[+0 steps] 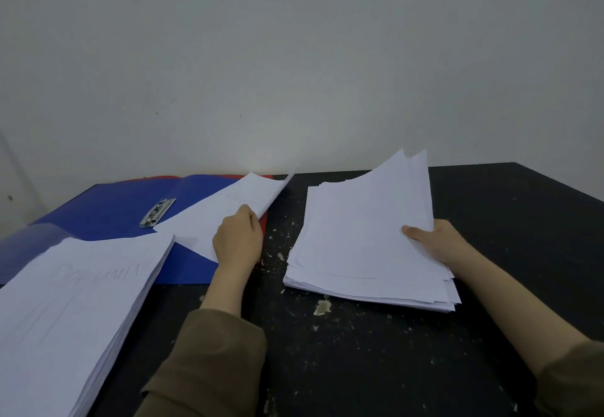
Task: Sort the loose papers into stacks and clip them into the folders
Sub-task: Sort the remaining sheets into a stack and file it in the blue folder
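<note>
— Nearest the camera, what have you got?

— Sleeves [209, 364], brown, both forearms reaching out over the black tabletop [359, 367], which is flecked with pale chips. At lower left I see a thick stack [75, 312] of white paper with faint pencil marks on its top sheet; its far corner overlaps the blue folder [108, 210].

— How does the folder lie?

— Open and flat at the far left of the tabletop, with a metal clip [157, 212] on its inner face. A red edge [264, 220] shows beneath it on the right side; I cannot tell what it belongs to.

— And the left hand?

— My left hand [237, 237] is closed around the near right edge of a few sheets [228, 210], thumb side on top, fingers underneath. Those sheets lie over the folder's right half, and their far corner curls up off it.

— The right hand?

— My right hand [434, 240] pinches the right edge of the upper sheets of the pile [362, 253], thumb on top and pointing left, fingers hidden below. The pile sits on the tabletop right of centre, loosely squared, with edges fanned at the near side. Its upper sheets are lifted at the far end, so their corners stand up against the wall [294, 57].

— Do the two groups touch?

— No, bare tabletop lies between them.
</note>
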